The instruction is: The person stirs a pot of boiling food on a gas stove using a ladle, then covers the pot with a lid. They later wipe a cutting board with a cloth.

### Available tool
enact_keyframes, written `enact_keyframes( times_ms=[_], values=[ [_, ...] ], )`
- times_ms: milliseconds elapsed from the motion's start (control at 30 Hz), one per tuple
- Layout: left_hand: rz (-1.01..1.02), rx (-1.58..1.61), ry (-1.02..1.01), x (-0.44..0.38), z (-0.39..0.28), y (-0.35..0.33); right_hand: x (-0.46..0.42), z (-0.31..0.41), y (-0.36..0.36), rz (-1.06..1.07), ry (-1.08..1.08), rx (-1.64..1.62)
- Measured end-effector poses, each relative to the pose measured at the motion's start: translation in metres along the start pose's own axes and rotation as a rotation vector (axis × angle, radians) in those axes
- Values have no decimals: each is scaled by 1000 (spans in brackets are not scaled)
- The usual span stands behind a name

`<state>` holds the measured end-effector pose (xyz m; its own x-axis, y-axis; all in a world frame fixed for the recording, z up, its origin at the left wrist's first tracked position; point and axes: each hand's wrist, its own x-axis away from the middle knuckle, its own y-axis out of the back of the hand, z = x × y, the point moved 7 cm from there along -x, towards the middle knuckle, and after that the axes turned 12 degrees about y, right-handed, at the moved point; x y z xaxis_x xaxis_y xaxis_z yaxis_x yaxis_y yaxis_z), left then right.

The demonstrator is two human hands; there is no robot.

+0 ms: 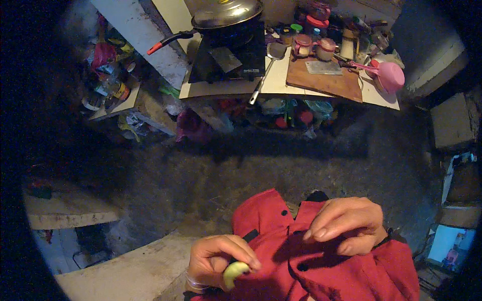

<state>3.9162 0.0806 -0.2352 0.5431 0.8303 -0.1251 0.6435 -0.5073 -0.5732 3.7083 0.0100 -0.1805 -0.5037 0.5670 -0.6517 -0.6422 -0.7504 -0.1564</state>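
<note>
Low in the view, my left hand [222, 256] grips a pale green, curved piece of fruit or vegetable [234, 272] between thumb and fingers. A dark spot shows at one end of it; what it is exactly, I cannot tell. My right hand [348, 225] hovers over the front of the red jacket [271, 240] I wear. Its fingers are bent and the thumb stands apart, with nothing visible between them. A clear bangle or band [196, 282] circles my left wrist.
Ahead stands a counter [222, 90] with a lidded frying pan [226, 17] on a black cooktop [199, 64]. To its right are a metal spatula [267, 71], a wooden cutting board [312, 82] bearing a cleaver [324, 68], pink-lidded jars [302, 47] and a pink ladle [391, 77]. A pale ledge [124, 274] lies lower left.
</note>
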Motion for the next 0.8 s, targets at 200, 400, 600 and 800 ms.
enact_keyframes(
  times_ms=[200,400,600,800],
  values=[
    [-432,195,-32,34,23,53,-32,-45,-29,265,-23,84],
    [-515,-25,13,21,7,83,-58,-95,-15,323,-72,123],
    [-896,-348,71,0,-17,128,-59,-168,88,77,-345,364],
    [-885,-201,136,-43,-41,176,-27,-244,272,-427,-682,539]
  ],
)
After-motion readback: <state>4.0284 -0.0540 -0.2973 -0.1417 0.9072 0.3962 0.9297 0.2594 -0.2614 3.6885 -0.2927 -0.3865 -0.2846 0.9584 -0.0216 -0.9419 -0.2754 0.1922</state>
